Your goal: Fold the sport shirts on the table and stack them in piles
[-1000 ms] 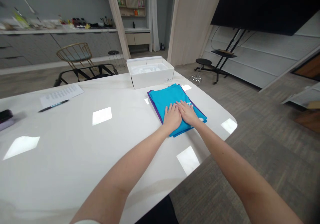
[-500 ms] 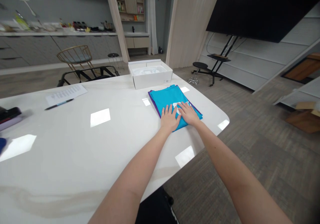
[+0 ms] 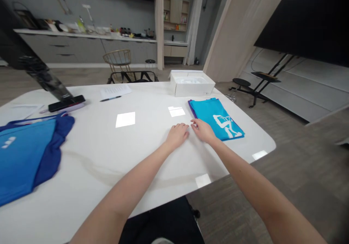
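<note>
A folded turquoise garment [image 3: 207,109] with a white figure print lies on the table, and a purple edge of cloth shows beneath it. My right hand [image 3: 203,130] is just left of this stack, fingers loosely curved and apart, holding nothing. Beside it, over the bare white tabletop, my left hand [image 3: 177,135] is also free of any object, its fingers bent and pointing forward. Whether either hand touches the table is unclear. At the far left lie blue garments [image 3: 24,157], a lighter one with small white marks over a darker one.
Behind the stack stands an open white box [image 3: 192,88]. A printed sheet [image 3: 116,90] and a pen [image 3: 110,98] lie on the white table [image 3: 147,135]. A black upright device [image 3: 67,103] stands at the left. Beyond the table are a chair [image 3: 117,58] and a stool [image 3: 241,82].
Both hands have come off the turquoise garment and moved left of it. The view has swung left, bringing the blue garments and the black upright device into sight.
</note>
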Action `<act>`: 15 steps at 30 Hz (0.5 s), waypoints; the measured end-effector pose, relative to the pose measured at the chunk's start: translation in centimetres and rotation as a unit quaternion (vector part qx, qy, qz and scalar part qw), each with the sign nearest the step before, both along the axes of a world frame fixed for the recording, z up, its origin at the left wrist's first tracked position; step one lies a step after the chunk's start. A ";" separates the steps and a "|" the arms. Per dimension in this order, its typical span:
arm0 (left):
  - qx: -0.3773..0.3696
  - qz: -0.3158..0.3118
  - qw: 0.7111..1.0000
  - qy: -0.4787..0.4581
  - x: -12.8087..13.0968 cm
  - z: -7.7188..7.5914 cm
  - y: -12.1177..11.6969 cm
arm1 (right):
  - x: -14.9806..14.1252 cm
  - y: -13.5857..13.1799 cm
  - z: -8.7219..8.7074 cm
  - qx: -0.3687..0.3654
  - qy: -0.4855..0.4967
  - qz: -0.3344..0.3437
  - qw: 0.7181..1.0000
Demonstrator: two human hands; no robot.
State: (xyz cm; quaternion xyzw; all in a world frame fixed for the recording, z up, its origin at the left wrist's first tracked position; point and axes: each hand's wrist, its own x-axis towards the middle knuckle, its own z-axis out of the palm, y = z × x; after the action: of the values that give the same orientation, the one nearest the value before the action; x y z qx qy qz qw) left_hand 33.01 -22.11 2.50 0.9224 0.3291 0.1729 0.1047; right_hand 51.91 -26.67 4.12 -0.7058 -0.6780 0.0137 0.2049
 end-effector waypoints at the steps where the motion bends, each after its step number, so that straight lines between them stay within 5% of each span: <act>1: -0.013 0.019 1.000 0.003 -2.2 0.2 0.4 | -2.2 0.7 -0.1 -0.017 0.025 0.017 0.999; 9: -0.044 0.207 0.977 0.003 -21.2 0.8 2.5 | -20.9 7.3 -0.5 -0.069 0.140 0.178 0.972; 15: 0.000 0.390 0.921 0.003 -36.6 1.9 2.7 | -36.4 11.4 -0.5 -0.090 0.178 0.281 0.939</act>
State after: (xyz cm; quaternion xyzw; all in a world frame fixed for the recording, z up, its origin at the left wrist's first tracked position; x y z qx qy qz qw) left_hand -3.59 -19.42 4.39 0.7214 0.6631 0.1975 0.0279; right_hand 15.49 -15.29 3.62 -0.4884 -0.7970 0.2570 0.2452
